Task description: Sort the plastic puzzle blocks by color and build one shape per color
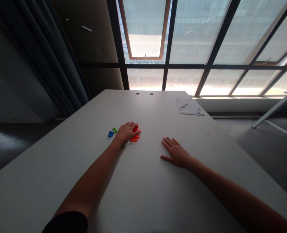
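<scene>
Head view — left hand (127, 132) spread over red plastic (135, 128), right hand (176, 152) flat on tabletop (143, 110).

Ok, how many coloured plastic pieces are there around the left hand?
5 visible: a blue piece and a green piece beside the left hand, a red piece under its fingers, two orange pieces at its edge. More may be hidden beneath the hand.
</scene>
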A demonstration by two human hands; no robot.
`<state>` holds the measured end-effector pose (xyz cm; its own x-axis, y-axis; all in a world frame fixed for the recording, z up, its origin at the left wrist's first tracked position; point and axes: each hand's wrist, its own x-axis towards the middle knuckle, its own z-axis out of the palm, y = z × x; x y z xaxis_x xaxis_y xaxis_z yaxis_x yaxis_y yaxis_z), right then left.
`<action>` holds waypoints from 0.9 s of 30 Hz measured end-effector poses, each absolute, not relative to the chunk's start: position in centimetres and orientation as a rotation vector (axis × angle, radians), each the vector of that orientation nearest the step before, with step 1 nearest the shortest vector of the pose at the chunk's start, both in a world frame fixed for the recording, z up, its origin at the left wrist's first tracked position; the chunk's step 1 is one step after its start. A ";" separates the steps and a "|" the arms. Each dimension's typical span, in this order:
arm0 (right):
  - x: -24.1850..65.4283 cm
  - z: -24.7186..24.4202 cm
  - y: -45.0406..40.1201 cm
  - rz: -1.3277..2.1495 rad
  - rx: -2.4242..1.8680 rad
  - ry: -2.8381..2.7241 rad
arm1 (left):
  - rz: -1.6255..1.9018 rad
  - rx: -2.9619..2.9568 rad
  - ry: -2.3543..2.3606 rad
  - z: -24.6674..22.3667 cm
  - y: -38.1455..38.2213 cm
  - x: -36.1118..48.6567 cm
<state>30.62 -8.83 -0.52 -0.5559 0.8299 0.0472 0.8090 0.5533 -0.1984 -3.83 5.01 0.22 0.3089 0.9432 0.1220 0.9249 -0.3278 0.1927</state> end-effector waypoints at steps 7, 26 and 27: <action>30.6 -0.2 -8.8 0.263 -1.409 -2.622 | 0.209 2.622 1.503 0.7 0.1 1.9; 31.7 -1.9 -8.2 0.411 -1.366 -2.339 | 0.312 2.683 1.024 4.1 -5.6 4.8; 31.6 -1.8 -8.3 0.418 -1.383 -2.341 | 0.356 2.714 1.102 4.4 -4.5 3.2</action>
<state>31.64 -8.26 -1.82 -0.4381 0.8814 0.1768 0.7657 0.4689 -0.4403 3.21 -4.54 4.39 0.6946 0.7039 0.1487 0.6581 -0.7052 0.2639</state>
